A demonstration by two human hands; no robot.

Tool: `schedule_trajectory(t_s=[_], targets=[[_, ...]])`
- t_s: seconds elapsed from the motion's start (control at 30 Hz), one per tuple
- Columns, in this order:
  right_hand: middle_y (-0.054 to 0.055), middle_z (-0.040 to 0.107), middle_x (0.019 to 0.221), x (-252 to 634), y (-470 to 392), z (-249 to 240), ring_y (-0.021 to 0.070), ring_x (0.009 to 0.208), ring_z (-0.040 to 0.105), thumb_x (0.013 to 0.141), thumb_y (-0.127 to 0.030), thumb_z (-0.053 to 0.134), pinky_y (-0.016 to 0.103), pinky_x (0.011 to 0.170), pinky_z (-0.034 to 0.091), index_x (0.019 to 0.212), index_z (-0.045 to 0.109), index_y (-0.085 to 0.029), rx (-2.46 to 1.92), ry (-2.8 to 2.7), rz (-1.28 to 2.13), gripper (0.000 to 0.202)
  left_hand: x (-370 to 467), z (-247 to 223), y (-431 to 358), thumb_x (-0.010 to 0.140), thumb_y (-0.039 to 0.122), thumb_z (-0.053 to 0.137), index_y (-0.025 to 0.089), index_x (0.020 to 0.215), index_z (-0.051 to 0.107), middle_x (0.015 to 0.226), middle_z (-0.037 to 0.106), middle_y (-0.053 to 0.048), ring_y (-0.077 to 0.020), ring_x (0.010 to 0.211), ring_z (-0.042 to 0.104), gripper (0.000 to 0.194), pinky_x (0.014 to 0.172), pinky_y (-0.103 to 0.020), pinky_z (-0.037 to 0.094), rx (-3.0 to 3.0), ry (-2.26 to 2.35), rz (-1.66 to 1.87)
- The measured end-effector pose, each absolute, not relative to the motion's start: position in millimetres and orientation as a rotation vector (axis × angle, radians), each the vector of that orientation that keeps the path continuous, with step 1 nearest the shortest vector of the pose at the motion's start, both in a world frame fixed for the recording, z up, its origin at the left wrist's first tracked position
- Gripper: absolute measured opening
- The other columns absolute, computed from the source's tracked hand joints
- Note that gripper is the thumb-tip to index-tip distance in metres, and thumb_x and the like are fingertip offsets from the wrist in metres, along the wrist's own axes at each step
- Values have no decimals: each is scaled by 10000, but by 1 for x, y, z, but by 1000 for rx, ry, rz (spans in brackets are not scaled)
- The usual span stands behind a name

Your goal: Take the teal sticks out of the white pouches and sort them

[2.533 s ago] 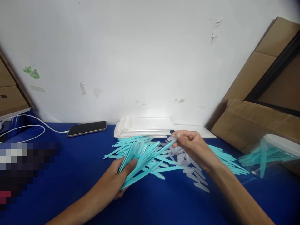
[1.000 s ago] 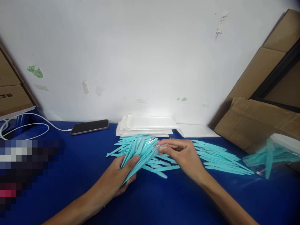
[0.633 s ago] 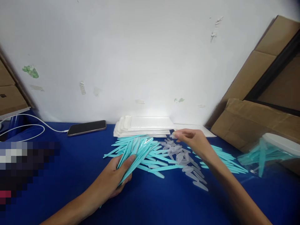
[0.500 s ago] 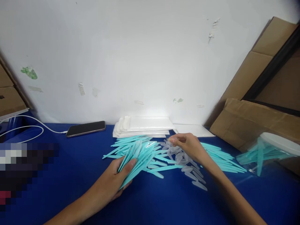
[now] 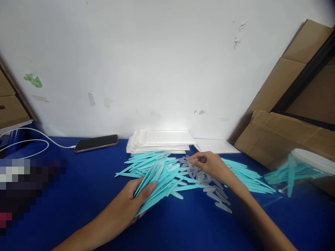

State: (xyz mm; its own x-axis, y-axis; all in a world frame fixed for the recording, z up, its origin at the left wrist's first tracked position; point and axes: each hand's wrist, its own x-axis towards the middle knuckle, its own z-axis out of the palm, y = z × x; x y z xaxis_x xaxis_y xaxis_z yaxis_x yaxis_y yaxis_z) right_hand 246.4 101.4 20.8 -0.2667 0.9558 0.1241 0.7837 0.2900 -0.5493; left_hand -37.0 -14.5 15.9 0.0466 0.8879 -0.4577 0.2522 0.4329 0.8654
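Note:
My left hand (image 5: 138, 198) is wrapped round a bundle of slim teal eyebrow razors (image 5: 159, 188), several with translucent caps over their upper ends. Behind the bundle, more teal razors (image 5: 141, 162) lie in a loose pile on the blue table. My right hand (image 5: 209, 165) has thumb and forefinger pinched at the far edge of a scatter of loose translucent blade caps (image 5: 200, 176). A cap seems to be between those fingertips, though it is small and hard to make out. To the right of that hand lies another group of teal razors (image 5: 243, 174).
A stack of white flat boxes (image 5: 162, 139) stands against the wall. At the right, a clear tub with a white lid (image 5: 314, 160) holds teal razors, beside brown cardboard (image 5: 288, 136). A phone (image 5: 96, 143) on a white cable (image 5: 39, 134) lies at the left.
My left hand and its bundle have shifted slightly right and down, with the razors fanned a little wider. My right hand has dropped slightly, still pinched over the caps.

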Motion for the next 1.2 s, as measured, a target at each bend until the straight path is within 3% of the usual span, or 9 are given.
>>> schedule_trajectory(t_s=[0.17,0.3,0.43,0.53,0.67,0.77,1.0,1.2], targets=[[74,738,970,248,102,19,234,749,635,813,-490,667,345,624,467,903,789,-264,-1568,-2118,417,272,-38,16,-16,728,723,654,211,1331,534,831,680,-29,-228,711,632,800,547,-272,455,1076,1522,710],[85,729,1018,240,96,29,235,787,635,858,-552,615,374,703,490,921,774,-244,-1515,-1977,394,353,-39,15,-16,717,696,684,221,1307,577,966,703,-57,-240,742,652,765,570,-293,494,1076,1508,705],[70,708,1146,219,77,45,244,1017,646,935,-517,558,375,877,505,1145,727,-258,-1121,-1994,778,374,-38,18,-16,740,672,677,229,1222,653,1081,693,-59,-258,848,657,655,600,-284,518,1199,1454,711],[53,674,1255,201,60,49,249,1114,632,922,-495,602,369,877,530,1287,654,-324,-914,-2096,1170,406,-37,19,-17,844,643,580,246,1155,694,1018,700,-40,-246,893,640,517,658,-262,510,1393,1332,688],[6,711,1201,184,48,44,238,1140,631,852,-439,715,374,970,491,1151,736,-349,-798,-2134,1302,313,-39,16,-17,901,574,543,244,1039,721,825,670,-15,-199,735,594,400,638,-244,469,1513,1259,592],[10,759,1062,179,47,40,226,1025,682,856,-408,715,341,890,523,1025,789,-309,-773,-2071,1307,209,-41,14,-17,893,546,565,229,941,710,788,623,-7,-189,703,552,352,625,-237,447,1540,1254,556],[21,773,989,183,50,42,218,951,693,873,-399,699,336,813,534,996,799,-283,-786,-2060,1246,196,-40,11,-17,955,551,460,214,870,618,782,509,19,-148,698,444,381,655,-218,402,1616,1195,598],[42,764,945,186,53,40,207,898,670,866,-419,708,320,734,527,1008,800,-268,-822,-2086,1206,227,-41,13,-16,996,526,395,214,920,593,824,501,29,-139,749,454,377,701,-211,401,1732,1121,575]])
